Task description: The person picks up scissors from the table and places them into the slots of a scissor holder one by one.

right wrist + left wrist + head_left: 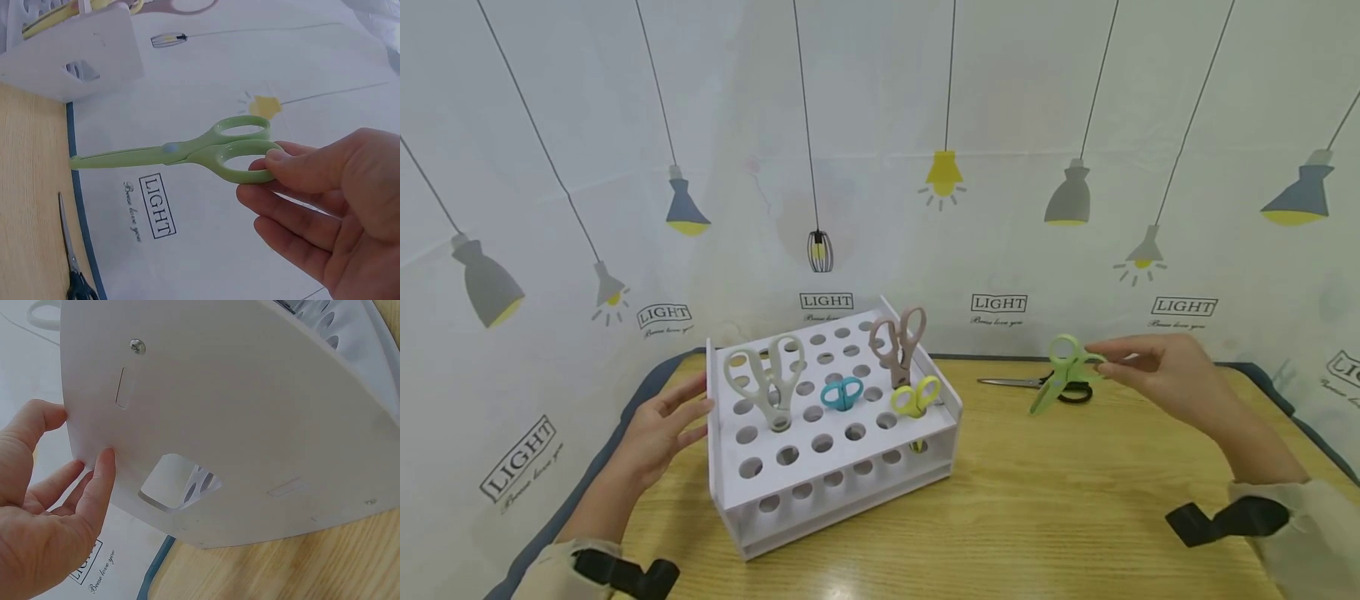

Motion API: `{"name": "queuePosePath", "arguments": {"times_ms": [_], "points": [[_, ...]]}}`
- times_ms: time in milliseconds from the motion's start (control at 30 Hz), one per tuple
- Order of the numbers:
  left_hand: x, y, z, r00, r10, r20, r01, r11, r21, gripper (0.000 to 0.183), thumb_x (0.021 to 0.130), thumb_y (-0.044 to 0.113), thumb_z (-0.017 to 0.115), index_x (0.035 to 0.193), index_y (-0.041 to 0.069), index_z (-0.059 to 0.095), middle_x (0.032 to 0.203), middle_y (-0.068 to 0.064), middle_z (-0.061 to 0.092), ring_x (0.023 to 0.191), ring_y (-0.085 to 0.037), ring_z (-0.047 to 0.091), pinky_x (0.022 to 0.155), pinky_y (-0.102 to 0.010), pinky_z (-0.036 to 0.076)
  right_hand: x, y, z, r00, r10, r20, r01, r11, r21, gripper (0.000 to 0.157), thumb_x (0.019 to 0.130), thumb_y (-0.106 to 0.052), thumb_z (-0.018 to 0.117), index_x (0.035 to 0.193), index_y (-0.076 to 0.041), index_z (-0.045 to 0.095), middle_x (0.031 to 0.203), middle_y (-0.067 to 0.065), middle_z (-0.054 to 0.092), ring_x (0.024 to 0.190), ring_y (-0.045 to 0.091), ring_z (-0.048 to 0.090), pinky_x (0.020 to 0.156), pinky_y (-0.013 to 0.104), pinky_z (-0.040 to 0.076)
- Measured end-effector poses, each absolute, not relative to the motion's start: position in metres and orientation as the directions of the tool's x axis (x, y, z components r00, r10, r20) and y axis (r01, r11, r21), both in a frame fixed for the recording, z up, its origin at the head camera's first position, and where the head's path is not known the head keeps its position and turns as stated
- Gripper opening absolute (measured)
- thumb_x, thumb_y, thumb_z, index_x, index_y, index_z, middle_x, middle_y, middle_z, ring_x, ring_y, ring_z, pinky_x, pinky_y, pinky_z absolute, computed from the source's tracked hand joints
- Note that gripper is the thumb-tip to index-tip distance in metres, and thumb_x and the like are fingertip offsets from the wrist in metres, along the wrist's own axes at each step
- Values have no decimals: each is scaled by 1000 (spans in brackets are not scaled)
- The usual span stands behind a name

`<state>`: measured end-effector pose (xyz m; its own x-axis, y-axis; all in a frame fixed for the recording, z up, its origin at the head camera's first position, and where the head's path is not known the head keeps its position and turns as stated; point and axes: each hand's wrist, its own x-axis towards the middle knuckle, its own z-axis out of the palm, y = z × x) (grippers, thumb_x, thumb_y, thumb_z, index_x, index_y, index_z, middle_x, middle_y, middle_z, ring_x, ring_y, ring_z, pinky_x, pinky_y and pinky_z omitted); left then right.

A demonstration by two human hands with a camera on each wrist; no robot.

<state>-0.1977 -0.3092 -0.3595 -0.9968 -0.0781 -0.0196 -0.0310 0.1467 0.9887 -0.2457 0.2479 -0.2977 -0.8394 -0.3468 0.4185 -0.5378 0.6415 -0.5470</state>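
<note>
My right hand [1176,379] pinches one handle loop of the light green scissors [206,150] between thumb and fingers. Held up over the right of the table, the scissors point their blades down and leftward in the head view. Behind them, black-handled scissors [1078,392] lie on the table. At the left, my left hand [651,437] touches the side panel [206,412] of the white rack [842,492] with its fingertips. Standing in the rack's holes are grey scissors [772,383], small teal scissors [842,394], brown scissors [901,358] and yellow scissors [915,398].
A wooden table [1045,508] carries the rack left of centre. A white cloth [880,100] printed with hanging lamps rises behind and at the sides, with a dark blue border along the table's edge. Many round holes in the rack hold nothing.
</note>
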Motion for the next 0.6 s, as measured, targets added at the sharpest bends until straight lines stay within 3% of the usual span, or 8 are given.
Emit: {"name": "queuePosePath", "arguments": {"times_ms": [100,367,600], "points": [[-197,-309,-359,-996,-83,-20,-32,144,989,72,89,29,62,145,5,23,146,-17,21,97,5,51,86,-23,49,-239,236,-291,-831,-384,402,-553,636,-538,25,84,-9,67,109,-6,68,107,15,64,79,2,63,62,20,53],[-197,-308,-359,-996,-87,-23,-35,142,989,72,88,29,62,145,6,23,146,-16,22,97,5,51,85,-24,49,-226,206,-276,-812,-466,352,-583,619,-525,24,85,-11,66,109,-12,69,101,6,67,79,6,64,67,32,55],[-197,-309,-360,-997,-81,-13,-24,139,990,71,89,28,62,145,5,24,145,-16,23,98,5,51,85,-23,49,-223,180,-269,-639,-602,478,-765,435,-475,24,80,0,68,102,-10,71,87,-3,68,70,9,64,55,22,52]]}}
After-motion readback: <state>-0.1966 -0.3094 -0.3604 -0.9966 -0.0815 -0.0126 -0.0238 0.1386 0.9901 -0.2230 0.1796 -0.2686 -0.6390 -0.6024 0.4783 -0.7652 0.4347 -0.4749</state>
